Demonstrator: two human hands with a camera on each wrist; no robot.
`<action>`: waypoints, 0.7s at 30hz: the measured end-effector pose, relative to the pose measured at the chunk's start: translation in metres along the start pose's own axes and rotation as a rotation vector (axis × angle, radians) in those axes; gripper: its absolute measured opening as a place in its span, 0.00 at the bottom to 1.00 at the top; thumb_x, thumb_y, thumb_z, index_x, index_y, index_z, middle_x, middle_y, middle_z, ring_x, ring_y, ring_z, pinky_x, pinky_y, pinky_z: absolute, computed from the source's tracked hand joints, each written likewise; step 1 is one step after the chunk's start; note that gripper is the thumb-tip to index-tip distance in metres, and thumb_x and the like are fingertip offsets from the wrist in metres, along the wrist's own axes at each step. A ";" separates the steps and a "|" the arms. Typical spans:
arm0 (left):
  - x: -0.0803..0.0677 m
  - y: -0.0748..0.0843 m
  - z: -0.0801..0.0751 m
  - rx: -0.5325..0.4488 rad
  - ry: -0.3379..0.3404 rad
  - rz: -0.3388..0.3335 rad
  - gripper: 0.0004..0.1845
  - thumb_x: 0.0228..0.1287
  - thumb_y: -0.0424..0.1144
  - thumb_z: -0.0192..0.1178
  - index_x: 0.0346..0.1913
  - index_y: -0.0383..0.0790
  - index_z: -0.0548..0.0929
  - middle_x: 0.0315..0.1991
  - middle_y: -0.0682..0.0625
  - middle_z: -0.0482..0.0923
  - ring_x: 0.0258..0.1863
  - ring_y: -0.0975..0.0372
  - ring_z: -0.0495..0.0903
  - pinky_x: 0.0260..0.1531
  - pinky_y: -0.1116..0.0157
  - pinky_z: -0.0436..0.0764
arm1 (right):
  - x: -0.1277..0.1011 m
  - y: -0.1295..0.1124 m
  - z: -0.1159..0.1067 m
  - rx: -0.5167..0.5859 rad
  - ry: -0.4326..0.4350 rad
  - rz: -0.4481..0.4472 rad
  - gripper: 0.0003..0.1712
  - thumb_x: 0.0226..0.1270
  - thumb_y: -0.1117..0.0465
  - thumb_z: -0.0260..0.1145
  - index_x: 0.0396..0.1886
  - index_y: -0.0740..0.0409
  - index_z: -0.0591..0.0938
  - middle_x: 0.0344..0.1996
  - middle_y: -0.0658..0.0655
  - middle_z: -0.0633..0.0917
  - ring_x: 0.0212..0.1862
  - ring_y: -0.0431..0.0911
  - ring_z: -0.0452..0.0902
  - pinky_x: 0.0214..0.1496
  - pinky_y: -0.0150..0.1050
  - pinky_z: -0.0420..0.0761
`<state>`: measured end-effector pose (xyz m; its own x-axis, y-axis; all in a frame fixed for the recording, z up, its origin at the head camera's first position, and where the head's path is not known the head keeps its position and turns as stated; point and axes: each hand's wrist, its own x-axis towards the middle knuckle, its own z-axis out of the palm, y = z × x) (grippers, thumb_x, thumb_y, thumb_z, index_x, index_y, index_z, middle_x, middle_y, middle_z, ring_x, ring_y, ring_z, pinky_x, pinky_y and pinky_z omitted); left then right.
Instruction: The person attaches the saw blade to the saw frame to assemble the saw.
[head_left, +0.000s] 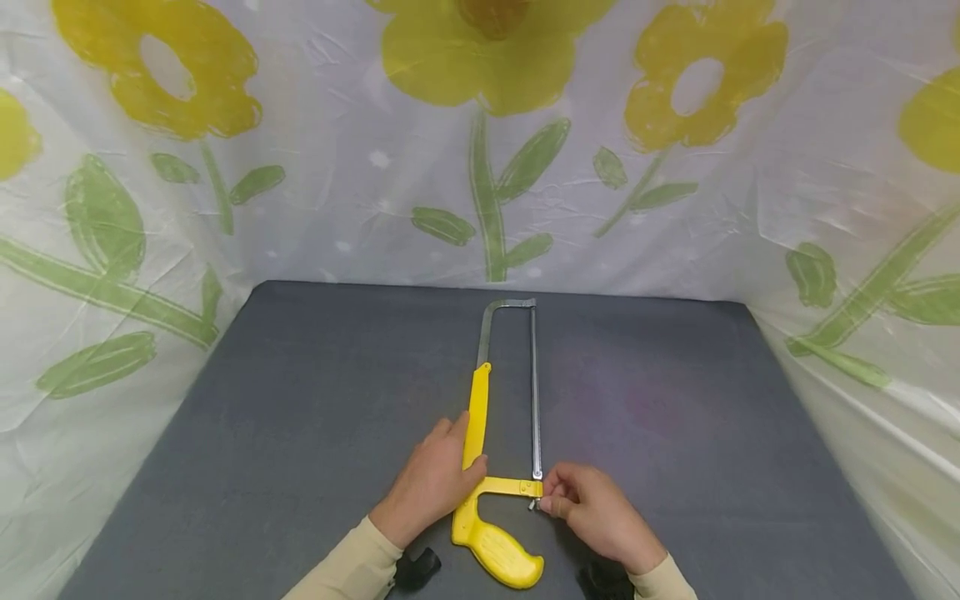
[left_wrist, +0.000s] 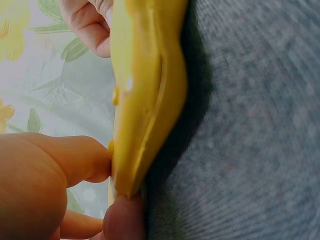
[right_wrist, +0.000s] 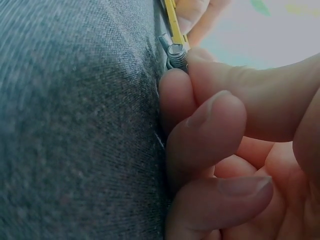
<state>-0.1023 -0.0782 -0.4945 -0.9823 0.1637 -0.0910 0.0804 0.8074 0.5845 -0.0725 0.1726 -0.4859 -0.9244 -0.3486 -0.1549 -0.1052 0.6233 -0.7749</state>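
A yellow-handled hacksaw (head_left: 480, 433) lies flat on the dark grey table (head_left: 300, 433), its metal frame and blade (head_left: 536, 392) pointing away from me. My left hand (head_left: 435, 479) holds the yellow frame (left_wrist: 145, 100) just above the grip, thumb and fingers pressed on its sides. My right hand (head_left: 592, 508) pinches the small threaded metal screw (right_wrist: 176, 54) at the blade's near end, where it meets the yellow crossbar (head_left: 510, 486). The handle's grip (head_left: 498, 554) lies between my wrists.
A white plastic sheet with yellow flowers and green leaves (head_left: 480, 150) walls the table at the back and both sides. Two black wrist-camera mounts (head_left: 416, 568) show at the bottom edge. Bare grey table surface lies to the left and right of the saw.
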 end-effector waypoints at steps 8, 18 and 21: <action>-0.001 0.000 0.000 0.001 0.001 -0.003 0.42 0.69 0.45 0.69 0.80 0.29 0.69 0.47 0.41 0.78 0.23 0.62 0.70 0.22 0.68 0.71 | 0.001 0.001 0.001 0.023 -0.003 -0.002 0.08 0.70 0.58 0.77 0.34 0.51 0.85 0.24 0.45 0.79 0.25 0.32 0.70 0.31 0.31 0.70; 0.001 -0.003 0.000 -0.027 0.003 0.034 0.41 0.70 0.43 0.70 0.80 0.28 0.69 0.43 0.44 0.77 0.25 0.63 0.71 0.23 0.69 0.72 | 0.000 0.002 0.000 0.044 -0.029 0.031 0.08 0.71 0.57 0.76 0.35 0.52 0.85 0.24 0.46 0.79 0.24 0.34 0.70 0.29 0.32 0.70; 0.001 -0.004 0.001 -0.034 -0.003 0.031 0.42 0.70 0.43 0.70 0.80 0.28 0.68 0.42 0.45 0.77 0.24 0.63 0.71 0.23 0.69 0.72 | 0.000 0.002 0.000 0.038 -0.028 0.026 0.08 0.71 0.57 0.76 0.35 0.52 0.85 0.24 0.46 0.79 0.24 0.34 0.69 0.29 0.32 0.70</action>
<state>-0.1035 -0.0810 -0.4975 -0.9790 0.1896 -0.0747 0.1045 0.7820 0.6145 -0.0727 0.1732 -0.4875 -0.9160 -0.3523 -0.1920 -0.0669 0.6059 -0.7927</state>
